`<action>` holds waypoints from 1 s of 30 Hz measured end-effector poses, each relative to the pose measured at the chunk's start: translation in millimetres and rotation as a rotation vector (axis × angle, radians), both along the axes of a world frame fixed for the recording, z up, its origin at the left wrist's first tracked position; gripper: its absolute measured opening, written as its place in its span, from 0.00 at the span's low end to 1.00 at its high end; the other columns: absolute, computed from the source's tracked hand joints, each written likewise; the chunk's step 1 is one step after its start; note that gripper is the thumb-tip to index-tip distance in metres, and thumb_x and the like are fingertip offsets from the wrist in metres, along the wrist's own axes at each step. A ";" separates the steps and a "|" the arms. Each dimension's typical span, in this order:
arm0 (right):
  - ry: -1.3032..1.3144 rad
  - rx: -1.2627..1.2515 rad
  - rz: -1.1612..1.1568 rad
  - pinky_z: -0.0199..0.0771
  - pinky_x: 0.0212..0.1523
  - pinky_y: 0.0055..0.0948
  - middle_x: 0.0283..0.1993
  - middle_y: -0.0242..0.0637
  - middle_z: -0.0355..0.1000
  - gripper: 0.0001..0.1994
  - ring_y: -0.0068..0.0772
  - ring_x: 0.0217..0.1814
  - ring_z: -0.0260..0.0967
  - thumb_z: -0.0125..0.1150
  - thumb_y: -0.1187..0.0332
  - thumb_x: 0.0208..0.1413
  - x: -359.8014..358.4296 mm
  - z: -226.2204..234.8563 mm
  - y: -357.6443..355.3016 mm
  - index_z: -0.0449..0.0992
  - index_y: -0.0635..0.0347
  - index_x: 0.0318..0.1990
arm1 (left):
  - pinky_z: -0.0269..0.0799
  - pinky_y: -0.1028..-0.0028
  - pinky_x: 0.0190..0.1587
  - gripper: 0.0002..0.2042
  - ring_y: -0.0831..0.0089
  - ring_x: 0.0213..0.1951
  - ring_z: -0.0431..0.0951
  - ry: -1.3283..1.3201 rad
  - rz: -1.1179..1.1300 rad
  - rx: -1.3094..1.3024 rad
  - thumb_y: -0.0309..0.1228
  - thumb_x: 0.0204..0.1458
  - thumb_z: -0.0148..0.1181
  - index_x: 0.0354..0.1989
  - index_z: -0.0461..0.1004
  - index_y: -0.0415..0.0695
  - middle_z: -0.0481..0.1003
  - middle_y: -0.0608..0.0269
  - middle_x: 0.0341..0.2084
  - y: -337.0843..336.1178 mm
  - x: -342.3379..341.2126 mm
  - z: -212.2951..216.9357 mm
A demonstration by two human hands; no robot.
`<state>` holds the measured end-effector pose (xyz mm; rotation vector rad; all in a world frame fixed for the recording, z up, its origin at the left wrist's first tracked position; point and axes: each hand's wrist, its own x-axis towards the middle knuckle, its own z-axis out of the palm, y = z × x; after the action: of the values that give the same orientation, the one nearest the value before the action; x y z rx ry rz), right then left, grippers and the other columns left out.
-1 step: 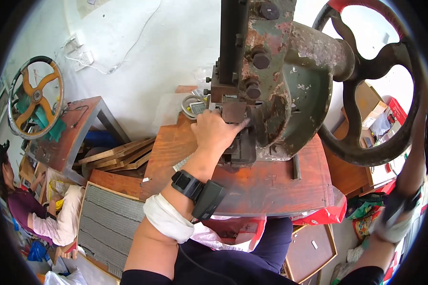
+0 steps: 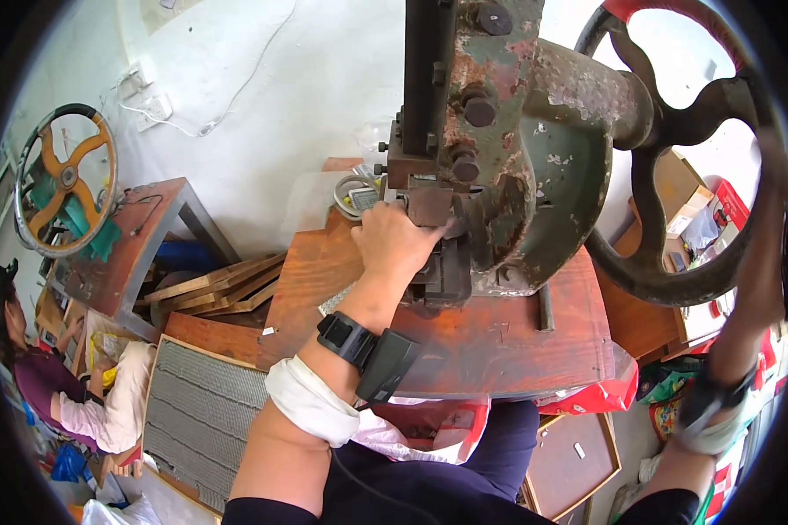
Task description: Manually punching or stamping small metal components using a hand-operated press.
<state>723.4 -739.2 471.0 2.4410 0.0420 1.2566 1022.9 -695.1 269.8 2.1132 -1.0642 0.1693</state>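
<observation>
My left hand (image 2: 396, 241) reaches into the working gap of a worn green hand press (image 2: 486, 131). Its thumb points right, just below the dark metal block (image 2: 430, 207) of the ram. The fingers are bent in beside the dark die (image 2: 451, 267), and whatever they pinch is hidden. At the far right my right hand (image 2: 769, 162) is raised against the rim of the big black handwheel (image 2: 661, 280). Shadow and the picture's edge hide its fingers. A black wrist device (image 2: 346, 339) and a white cloth band (image 2: 311, 398) are on my left arm.
The press stands on a reddish wooden table (image 2: 525, 359). Left are stacked wooden frames (image 2: 219, 284), a grey ribbed tray (image 2: 201, 411), another handwheel (image 2: 66, 175) and a seated person (image 2: 70, 385). A red-white bag (image 2: 429, 429) lies over my lap; a shallow tray (image 2: 573, 464) sits low right.
My right forearm has shifted slightly inward, to the left, and looks less blurred. My left hand stays at the die, its thumb drawn back a little. The handwheel looks the same.
</observation>
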 end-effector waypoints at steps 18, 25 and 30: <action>0.097 0.751 0.023 0.61 0.52 0.40 0.49 0.51 0.61 0.23 0.54 0.51 0.57 0.59 0.76 0.40 186.5 -238.2 -28.4 0.64 0.67 0.48 | 0.67 0.75 0.29 0.12 0.75 0.26 0.72 1.018 -0.191 -0.526 0.29 0.42 0.61 0.31 0.72 0.33 0.73 0.60 0.25 74.6 38.2 -38.1; 0.176 0.649 -0.188 0.56 0.55 0.40 0.46 0.52 0.63 0.16 0.50 0.50 0.60 0.51 0.79 0.39 193.4 -239.5 -34.8 0.67 0.71 0.41 | 0.69 0.76 0.32 0.12 0.75 0.27 0.73 1.220 -0.299 -0.536 0.26 0.42 0.62 0.35 0.72 0.33 0.74 0.61 0.28 149.2 19.2 -56.5; 0.516 0.285 -0.483 0.55 0.52 0.37 0.32 0.43 0.67 0.08 0.39 0.41 0.63 0.53 0.75 0.38 196.8 -220.0 -27.7 0.71 0.65 0.30 | 0.68 0.71 0.32 0.18 0.63 0.28 0.74 0.308 -0.182 -0.242 0.29 0.32 0.67 0.32 0.72 0.32 0.73 0.52 0.26 143.2 -17.1 -85.5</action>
<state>920.1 -766.9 251.0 2.7181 -0.5833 0.4351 1005.7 -551.9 184.3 1.7484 -0.9891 -0.1083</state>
